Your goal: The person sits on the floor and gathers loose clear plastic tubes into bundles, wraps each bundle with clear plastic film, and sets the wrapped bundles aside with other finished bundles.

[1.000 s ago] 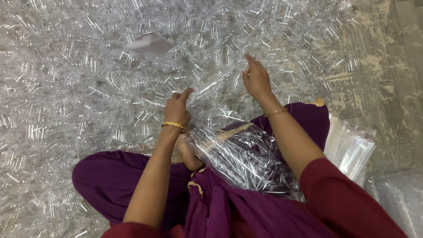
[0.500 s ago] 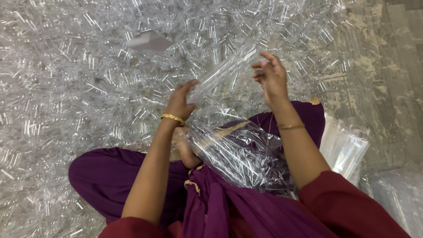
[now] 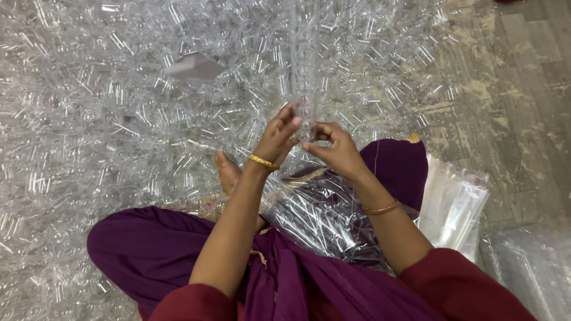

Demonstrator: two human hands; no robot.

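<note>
Bag (image 3: 333, 220) on lap, tubes (image 3: 119, 119) ahead

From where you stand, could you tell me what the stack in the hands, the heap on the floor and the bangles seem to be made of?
The stack looks like clear, glossy plastic: you see through it, and its edges glint. The heap on the floor seems the same see-through, shiny plastic. The bangles look like polished yellow metal, perhaps gold; the look alone cannot settle that. Both the left hand and right hand pinch the stack's lower end.

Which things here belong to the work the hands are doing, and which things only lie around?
In use:
- left hand and right hand, both pinching the stack of clear plastic tubes
- filled clear bag on the lap
- heap of loose clear tubes

Lying about:
- pile of flat clear bags
- grey scrap on the heap
- wooden floor
</note>
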